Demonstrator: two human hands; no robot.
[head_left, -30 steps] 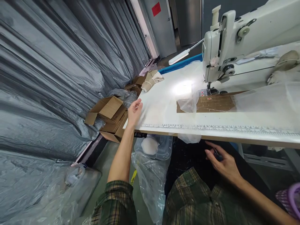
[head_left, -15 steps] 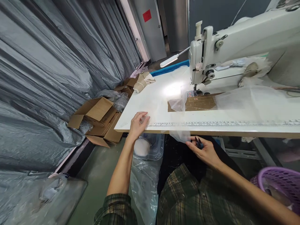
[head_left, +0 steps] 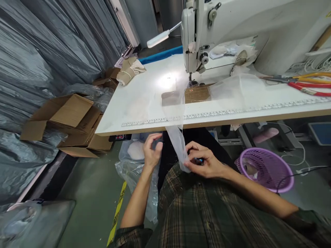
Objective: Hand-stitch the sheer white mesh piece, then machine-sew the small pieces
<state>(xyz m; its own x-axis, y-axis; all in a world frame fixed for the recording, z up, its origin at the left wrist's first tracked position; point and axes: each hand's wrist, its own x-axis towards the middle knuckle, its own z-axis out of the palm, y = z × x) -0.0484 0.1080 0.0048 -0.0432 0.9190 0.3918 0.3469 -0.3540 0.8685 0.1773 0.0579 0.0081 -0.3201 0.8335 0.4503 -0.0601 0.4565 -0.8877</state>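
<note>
1. Fingers of the right hand: thumb and fingertips pinched on the lower part of a sheer white cloth; a small dark tool sits in the same grip, its shape mostly hidden.
2. Fingers of the left hand: loosely curved, thumb standing apart, holding nothing I can see. Hand just beyond the front edge of the white tabletop, near a clear plastic bin.
3. Cloth's place: upper part spread on the tabletop, lower part over the front edge and hanging before the person's lap.
4. Long axis runs from near the sewing machine toward the person, slanting slightly to the person's right as it drops. Lower end points at the plaid shirt.
5. Edges: the hanging part is narrow and gathered; its left side slants down in one line. On the table it crosses a printed ruler and lies beside a brown panel.
6. Room: an open gap between left hand and cloth. Right hand has space before the purple basket on the floor.
</note>
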